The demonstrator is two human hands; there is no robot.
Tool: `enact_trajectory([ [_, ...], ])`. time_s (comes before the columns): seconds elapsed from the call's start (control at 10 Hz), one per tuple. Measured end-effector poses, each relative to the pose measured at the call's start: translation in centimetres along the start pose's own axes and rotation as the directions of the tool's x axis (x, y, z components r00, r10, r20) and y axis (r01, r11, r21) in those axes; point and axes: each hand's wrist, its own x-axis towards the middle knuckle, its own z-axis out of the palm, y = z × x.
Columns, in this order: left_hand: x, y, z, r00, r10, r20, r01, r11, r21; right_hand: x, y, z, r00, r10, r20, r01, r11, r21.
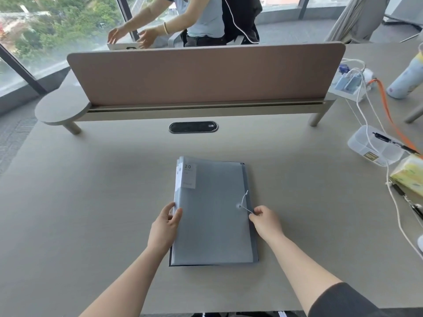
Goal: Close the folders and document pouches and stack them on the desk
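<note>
A stack of grey translucent folders and pouches lies flat in the middle of the desk [80, 213]. The top grey pouch [212, 225] is closed and carries a white "20" label at its upper left. It has a round button [239, 206] near its right edge with a thin white string [247, 210] running from it. My right hand [266, 221] pinches the end of that string just right of the button. My left hand [168, 221] grips the stack's left edge, thumb on top. A darker folder [254, 236] shows beneath along the right and bottom edges.
A pink divider screen [206, 74] stands across the back, with a black cable port [193, 127] in front of it. At right are a clear plastic box [375, 147], white cables, an orange cable, a tissue pack [409, 175] and a bottle [409, 76]. Another person stands behind the divider.
</note>
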Motion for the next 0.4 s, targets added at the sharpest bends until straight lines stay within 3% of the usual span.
enact_trajectory([
  [0.3, -0.4, -0.3, -0.4, 1.0, -0.02, -0.016, 0.018, 0.99, -0.139, -1.2, 2.0, -1.0, 0.999, 0.043, 0.002, -0.042, 0.97, 0.239],
  [0.4, -2.2, -1.4, -0.9, 0.995, -0.033, -0.09, 0.013, 0.977, -0.214, -2.8, 3.6, -2.3, 0.998, 0.058, -0.018, -0.048, 0.935, 0.351],
])
